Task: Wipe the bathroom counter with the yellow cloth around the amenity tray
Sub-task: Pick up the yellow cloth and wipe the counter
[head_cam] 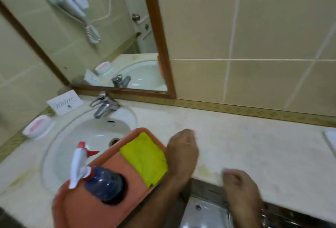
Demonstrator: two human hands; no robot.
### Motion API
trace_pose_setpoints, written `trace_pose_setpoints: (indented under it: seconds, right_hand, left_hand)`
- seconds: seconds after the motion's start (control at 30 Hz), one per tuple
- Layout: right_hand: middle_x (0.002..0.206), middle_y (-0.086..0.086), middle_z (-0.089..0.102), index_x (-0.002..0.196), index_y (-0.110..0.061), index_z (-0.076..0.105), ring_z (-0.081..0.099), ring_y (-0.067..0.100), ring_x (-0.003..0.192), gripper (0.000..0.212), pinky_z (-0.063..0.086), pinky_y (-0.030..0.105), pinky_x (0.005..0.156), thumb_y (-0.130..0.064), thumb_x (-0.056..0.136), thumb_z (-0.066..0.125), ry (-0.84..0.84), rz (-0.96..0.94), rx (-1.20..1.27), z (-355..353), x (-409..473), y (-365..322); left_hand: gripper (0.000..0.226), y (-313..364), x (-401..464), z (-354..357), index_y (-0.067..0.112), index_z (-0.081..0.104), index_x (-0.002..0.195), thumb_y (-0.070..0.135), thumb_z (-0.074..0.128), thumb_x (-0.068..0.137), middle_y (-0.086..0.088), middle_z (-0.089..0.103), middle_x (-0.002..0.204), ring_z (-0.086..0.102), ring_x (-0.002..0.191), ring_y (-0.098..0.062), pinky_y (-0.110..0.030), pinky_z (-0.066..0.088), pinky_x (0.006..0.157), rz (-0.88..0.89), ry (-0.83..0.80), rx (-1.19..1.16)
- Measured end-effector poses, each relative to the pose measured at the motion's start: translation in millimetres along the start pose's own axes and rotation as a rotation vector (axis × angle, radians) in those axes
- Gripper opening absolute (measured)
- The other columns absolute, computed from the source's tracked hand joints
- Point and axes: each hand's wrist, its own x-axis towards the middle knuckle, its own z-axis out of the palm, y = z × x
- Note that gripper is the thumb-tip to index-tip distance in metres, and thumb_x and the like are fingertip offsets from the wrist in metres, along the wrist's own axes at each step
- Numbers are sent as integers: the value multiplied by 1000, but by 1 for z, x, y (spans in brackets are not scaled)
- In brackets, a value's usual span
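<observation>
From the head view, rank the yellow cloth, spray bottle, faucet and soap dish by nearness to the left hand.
From the left hand:
1. Yellow cloth, right beside it in the tray.
2. Spray bottle, farther left in the tray.
3. Faucet, behind the sink.
4. Soap dish, far left.

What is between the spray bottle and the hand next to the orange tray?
In the head view, the folded yellow cloth lies in the orange tray, between the spray bottle and the left hand, which rests against the tray's edge.

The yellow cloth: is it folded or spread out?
Folded. The yellow cloth lies bunched in layers in the orange tray, beside the spray bottle.
</observation>
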Motion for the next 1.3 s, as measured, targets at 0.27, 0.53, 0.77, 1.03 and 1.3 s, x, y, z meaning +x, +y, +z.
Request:
trace_pose_setpoints:
  seconds: [0.27, 0.53, 0.77, 1.03, 1.3]
  right_hand:
    - [116, 5, 62, 120, -24, 59, 58, 29, 110, 35, 51, 37, 86, -35, 87, 53, -279, -361, -434, 140, -40, -98]
    - [135, 8, 46, 141, -16, 38, 41, 29, 126, 70, 39, 38, 103, -47, 82, 61, -375, -463, -408, 131, -32, -75]
    - [124, 6, 68, 127, -20, 52, 68, 16, 107, 59, 58, 29, 78, -24, 74, 77, -704, -215, 630, 76, -4, -94]
    - [100, 8, 72, 105, -14, 65, 67, 26, 91, 34, 55, 40, 80, -31, 78, 78, -283, -261, -10, 69, 33, -78]
    - [135, 19, 54, 126, -7, 58, 47, 43, 125, 48, 38, 51, 106, -22, 81, 54, -48, -708, -675, 123, 44, -84]
  left_hand:
    - [72, -121, 29, -38, -6, 23, 144, 26, 57, 90, -29, 34, 147, 34, 134, -47, -50, 30, 113, -1130, 141, -87]
    - [14, -122, 42, -61, 8, 70, 90, 15, 73, 79, -18, 75, 100, 71, 90, -31, -41, 58, 84, -962, 265, -648]
    - [8, -27, 64, -94, 5, 72, 91, 6, 68, 84, -14, 79, 84, 76, 76, -29, -40, 61, 59, -721, -150, -1232]
    - [13, -66, 94, -27, 12, 66, 88, 23, 71, 82, -8, 73, 92, 69, 93, -29, -39, 55, 82, -513, -311, -374]
    - [45, -117, 82, -3, 7, 46, 136, 29, 35, 97, -12, 53, 139, 39, 134, -32, -46, 30, 110, -3, -261, 473]
